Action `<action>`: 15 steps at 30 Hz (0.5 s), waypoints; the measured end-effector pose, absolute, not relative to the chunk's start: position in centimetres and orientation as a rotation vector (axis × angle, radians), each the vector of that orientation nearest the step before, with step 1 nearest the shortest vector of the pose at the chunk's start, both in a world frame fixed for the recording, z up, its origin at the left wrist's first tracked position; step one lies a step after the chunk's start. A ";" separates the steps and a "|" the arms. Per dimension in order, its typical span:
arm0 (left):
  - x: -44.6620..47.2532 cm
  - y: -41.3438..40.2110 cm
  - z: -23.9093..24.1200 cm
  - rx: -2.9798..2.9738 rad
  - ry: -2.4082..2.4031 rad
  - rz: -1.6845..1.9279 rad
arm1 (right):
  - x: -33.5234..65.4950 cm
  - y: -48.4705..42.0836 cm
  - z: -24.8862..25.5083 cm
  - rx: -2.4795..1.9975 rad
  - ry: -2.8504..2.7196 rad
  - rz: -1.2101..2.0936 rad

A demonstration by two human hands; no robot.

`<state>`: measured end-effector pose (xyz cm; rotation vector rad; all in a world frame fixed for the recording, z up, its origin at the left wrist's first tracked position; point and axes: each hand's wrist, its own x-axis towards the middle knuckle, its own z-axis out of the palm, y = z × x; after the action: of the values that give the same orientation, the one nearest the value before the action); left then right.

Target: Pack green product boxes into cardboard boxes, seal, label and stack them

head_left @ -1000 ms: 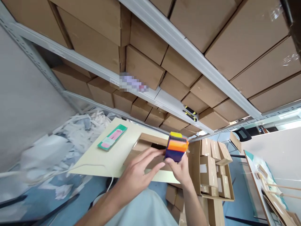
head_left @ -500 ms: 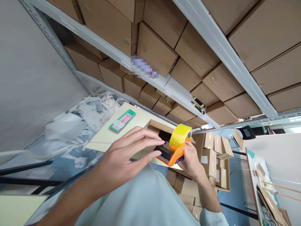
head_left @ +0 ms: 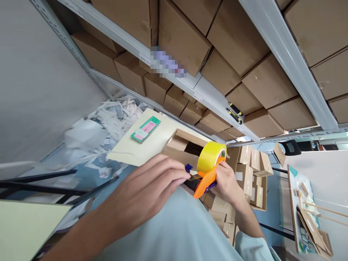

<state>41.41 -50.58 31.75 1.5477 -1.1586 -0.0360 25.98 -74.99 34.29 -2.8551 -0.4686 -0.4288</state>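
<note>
An orange tape dispenser [head_left: 208,178] carrying a roll of yellow tape [head_left: 208,157] is held in front of my lap. My right hand [head_left: 227,181] is wrapped round its handle side. At the dispenser's front, by its dark roller, my left hand [head_left: 160,181] has thumb and fingers closed in a pinch, seemingly on the tape's loose end; the fingertips partly hide it. Just beyond, an open cardboard box [head_left: 178,145] stands on a pale yellow table [head_left: 126,146]. A green and pink package [head_left: 146,129] lies on that table to the left of the box.
Shelves [head_left: 130,32] packed with cardboard boxes run across the top. Two yellow-black utility knives [head_left: 234,113] lie on a shelf ledge. A large carton [head_left: 262,203] of small boxes stands right. White scraps [head_left: 116,119] are heaped at left. Another table [head_left: 292,203] is far right.
My left fingers have closed from spread to a pinch at the dispenser's front. The dispenser has tilted slightly and shifted a little right in view. The view itself has also shifted.
</note>
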 end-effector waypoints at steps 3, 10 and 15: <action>41.1 -50.5 31.1 1.584 -1.112 -0.091 | 25.6 -75.0 34.0 -2.871 -0.470 -0.371; 40.0 -50.5 29.2 1.656 -0.923 -0.190 | 24.9 -74.1 33.7 -2.831 -0.452 -0.131; 40.0 -49.5 28.2 1.717 -0.692 -0.333 | 23.4 -74.0 35.8 -2.762 -0.252 0.363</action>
<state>40.04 -49.45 28.24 1.7165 -0.6916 -0.3328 23.38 -73.96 35.81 -2.7616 -0.2517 0.3633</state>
